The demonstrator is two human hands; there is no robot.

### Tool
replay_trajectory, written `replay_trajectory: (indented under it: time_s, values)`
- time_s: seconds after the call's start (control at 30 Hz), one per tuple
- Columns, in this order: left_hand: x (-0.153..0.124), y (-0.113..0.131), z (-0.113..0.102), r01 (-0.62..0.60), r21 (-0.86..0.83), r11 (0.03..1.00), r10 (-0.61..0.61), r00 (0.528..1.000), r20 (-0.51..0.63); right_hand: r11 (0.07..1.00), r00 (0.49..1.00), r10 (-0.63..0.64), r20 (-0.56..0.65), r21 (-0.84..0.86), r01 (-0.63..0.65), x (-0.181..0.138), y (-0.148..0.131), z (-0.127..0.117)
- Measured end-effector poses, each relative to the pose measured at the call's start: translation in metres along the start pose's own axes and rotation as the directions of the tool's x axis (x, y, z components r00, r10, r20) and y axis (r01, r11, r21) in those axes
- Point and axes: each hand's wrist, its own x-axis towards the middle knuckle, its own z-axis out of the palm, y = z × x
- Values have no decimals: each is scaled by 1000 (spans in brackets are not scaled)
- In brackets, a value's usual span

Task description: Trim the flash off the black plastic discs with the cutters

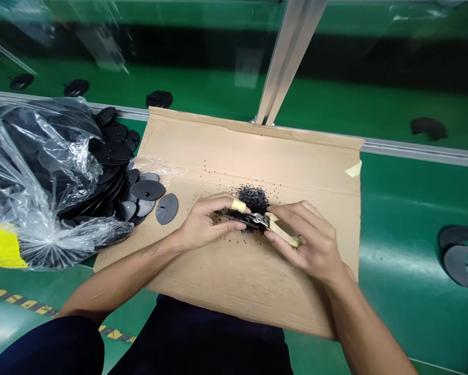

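My left hand (206, 221) pinches a black plastic disc (237, 219) by its edge, thumb below and fingers above; yellow tape wraps one fingertip. In my right hand (310, 237) are nippers (283, 232) with pale yellow handles, and their metal jaws meet the disc. Whether the jaws are closed on a part of it is too small to tell. Under both hands lies a pile of small black plastic bits (253, 197) on a cardboard sheet (237, 281), with stray bits scattered around it. Left of my left hand, a loose black disc (167, 209) rests on the cardboard.
A clear plastic bag (42, 172) full of black discs stands at the left, with more discs (114, 151) spilling from its mouth. Behind the cardboard run a metal frame rail (421, 151) and an upright post (291, 62). Curved black pieces (458, 263) lie on the green floor at right.
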Motion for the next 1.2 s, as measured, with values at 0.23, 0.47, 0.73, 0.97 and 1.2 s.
replay_trajectory:
  time_s: [0.23,0.47,0.73,0.97,1.2]
  values:
    - [0,0,1,-23,8,1000,23,1000,15,994,999,-50,-1,-100,50,-1,0,-2]
    - [-1,-1,4,13,-23,1000,-12,1000,27,988,998,-7,61,-153,17,0,-8,-6]
    - [-1,8,4,-72,110,991,67,997,45,962,1000,7,16,-271,-2,-1,-5,-8]
    - [2,5,2,-259,376,890,232,966,117,972,997,60,39,-229,-49,0,-2,-5]
    - [-5,7,6,-127,158,979,136,989,-49,920,946,323,39,221,-323,0,-12,0]
